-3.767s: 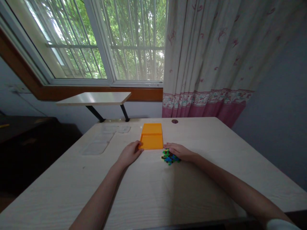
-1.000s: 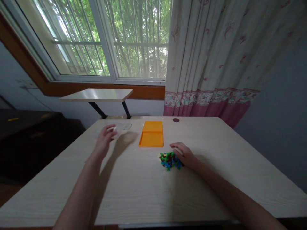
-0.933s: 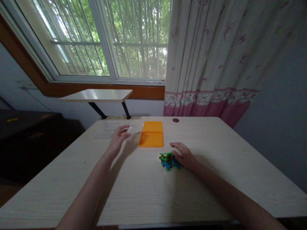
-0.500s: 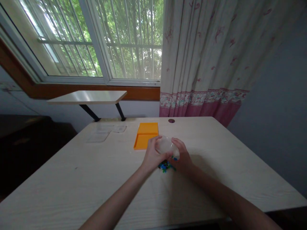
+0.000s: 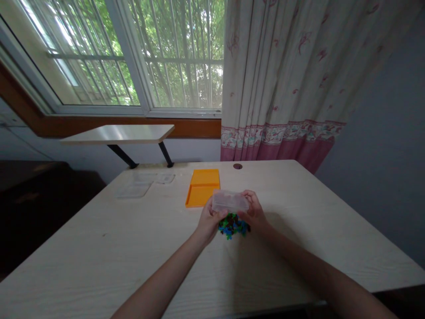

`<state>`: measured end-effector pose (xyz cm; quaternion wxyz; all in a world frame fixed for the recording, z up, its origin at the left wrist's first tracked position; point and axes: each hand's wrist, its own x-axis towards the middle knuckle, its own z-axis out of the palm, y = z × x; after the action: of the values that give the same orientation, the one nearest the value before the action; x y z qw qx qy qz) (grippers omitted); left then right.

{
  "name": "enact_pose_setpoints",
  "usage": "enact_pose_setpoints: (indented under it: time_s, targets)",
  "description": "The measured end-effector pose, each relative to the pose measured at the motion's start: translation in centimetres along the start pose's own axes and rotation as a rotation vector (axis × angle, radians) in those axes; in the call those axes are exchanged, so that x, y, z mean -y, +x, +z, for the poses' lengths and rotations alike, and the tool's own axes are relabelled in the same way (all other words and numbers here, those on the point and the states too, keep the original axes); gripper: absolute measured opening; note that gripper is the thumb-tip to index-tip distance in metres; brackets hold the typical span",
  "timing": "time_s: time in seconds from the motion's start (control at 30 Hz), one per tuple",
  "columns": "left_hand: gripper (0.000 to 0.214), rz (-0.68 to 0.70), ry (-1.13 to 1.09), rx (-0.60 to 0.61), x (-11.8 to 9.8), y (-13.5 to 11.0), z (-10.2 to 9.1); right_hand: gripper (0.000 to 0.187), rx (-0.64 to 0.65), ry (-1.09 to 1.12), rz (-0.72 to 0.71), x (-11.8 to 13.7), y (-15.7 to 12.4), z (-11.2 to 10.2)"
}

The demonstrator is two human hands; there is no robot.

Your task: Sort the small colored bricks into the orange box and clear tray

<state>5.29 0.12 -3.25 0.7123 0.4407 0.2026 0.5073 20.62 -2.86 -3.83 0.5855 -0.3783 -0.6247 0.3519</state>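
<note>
Both hands hold a small clear plastic box [image 5: 229,201] level above the table. My left hand [image 5: 208,219] grips its left end and my right hand [image 5: 254,212] grips its right end, fingers curled round it. Directly beneath the box lies a heap of small green, blue and dark plastic pieces [image 5: 232,225] on the pale wooden table [image 5: 133,248]. An orange tray [image 5: 202,193] lies just beyond my left hand, apart from the box.
Flat clear plastic sheets [image 5: 139,185] lie at the table's far left. A round cable hole [image 5: 237,166] sits near the far edge. A small raised shelf [image 5: 116,134] stands behind, under the window, with a curtain [image 5: 285,79] to the right.
My left hand left the orange tray, took a clear box from the far left and carried it right. My right hand rose from the heap and now grips its other end.
</note>
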Motion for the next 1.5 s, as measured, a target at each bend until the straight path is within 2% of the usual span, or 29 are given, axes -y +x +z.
enact_pose_setpoints:
  time_s: [0.1,0.2,0.3,0.5,0.6,0.87,1.1,1.2,1.33,1.5]
  targets:
    - [0.054,0.042,0.043,-0.064,0.0,-0.3,0.3,0.046,0.049,-0.145,-0.064,0.4,-0.2,-0.2]
    - [0.051,0.094,0.116,-0.096,0.0,-0.4,0.5,0.041,0.07,-0.36,-0.2,1.1,-0.3,-0.3]
    - [0.05,0.134,0.172,-0.08,0.1,-0.5,0.6,0.043,0.124,-0.522,-0.299,1.7,-0.6,-0.4]
    - [0.05,0.132,0.209,-0.027,1.0,-0.4,0.1,0.046,0.215,-0.73,-0.385,1.8,-0.8,-0.5]
    - [0.05,0.133,0.249,-0.054,1.3,-0.3,-0.1,0.044,0.213,-0.785,-0.367,1.9,-0.6,-0.5]
    - [0.045,0.12,0.283,-0.087,0.9,-0.1,0.2,0.041,0.179,-0.748,-0.375,1.5,-0.6,0.2]
    - [0.052,0.15,0.209,0.042,0.6,-0.2,0.2,0.036,0.018,-0.677,-0.163,2.1,0.0,-1.1]
    - [0.059,0.076,0.109,0.077,0.3,-0.3,0.3,0.035,-0.074,-0.444,-0.065,2.4,0.4,-1.8]
    - [0.072,-0.047,-0.052,0.074,-0.4,-0.3,0.4,0.039,-0.22,-0.065,0.183,1.9,1.2,-2.0]
    - [0.063,-0.071,-0.051,0.076,-1.4,0.0,-0.1,0.038,-0.259,0.219,0.395,0.7,2.2,-2.5]
